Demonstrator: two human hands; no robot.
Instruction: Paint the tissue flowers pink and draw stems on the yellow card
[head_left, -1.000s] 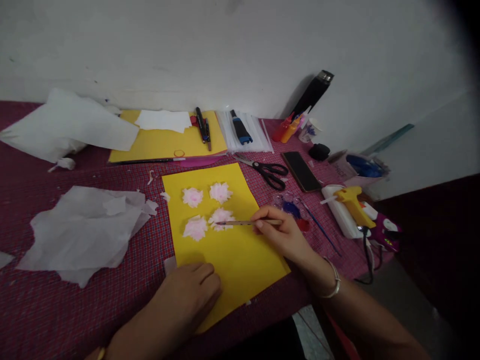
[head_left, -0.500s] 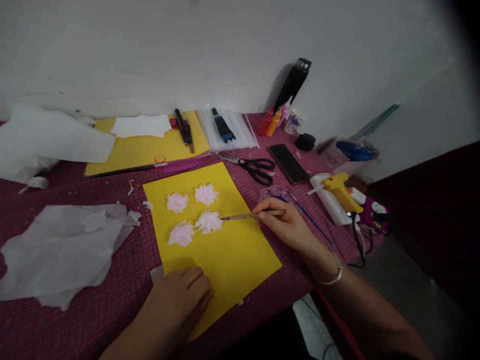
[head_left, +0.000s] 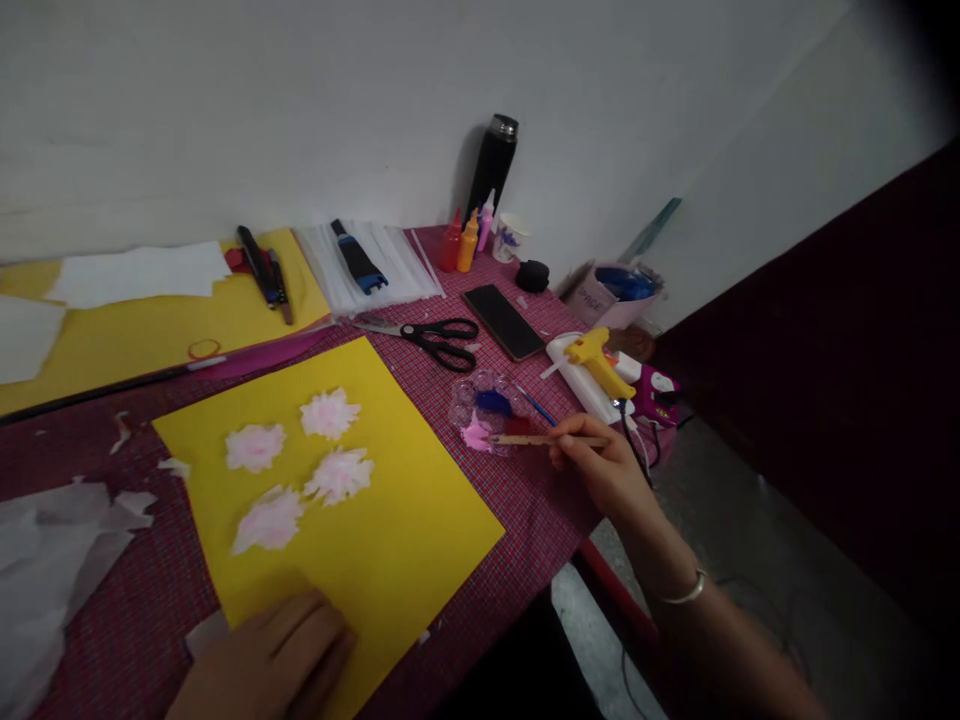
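Right grip (head_left: 604, 465): thumb and fingers clamped on the wooden shaft of a paintbrush (head_left: 532, 440). The brush extends to the left of this grip, its tip at the pink paint (head_left: 475, 432) in a clear palette (head_left: 460, 408). Half a second earlier, the tip was at the edge of the nearer right-hand flower; the right grip has since moved away from the flowers to the palette side. The camera view has also turned rightward.

Left grip (head_left: 274, 650): remains on the near left part of the yellow sheet (head_left: 420, 510), fingers side by side and slightly bent. Its underside is hidden; whether it pinches anything cannot be told. The sheet keeps its position beside the scissors (head_left: 439, 342).

Four ragged white-and-pink paper flowers (head_left: 337, 475) lie on the sheet, beyond the left grip and well to the left of the right grip. Within the palette, blue paint (head_left: 493, 402) lies beyond the brush shaft, left of the right grip. A blue-handled brush (head_left: 538, 407) lies just beyond the right grip's fingertips. Farther beyond that grip on the desk (head_left: 525, 510) are a yellow glue gun (head_left: 600, 360) and a dark phone (head_left: 504, 322).
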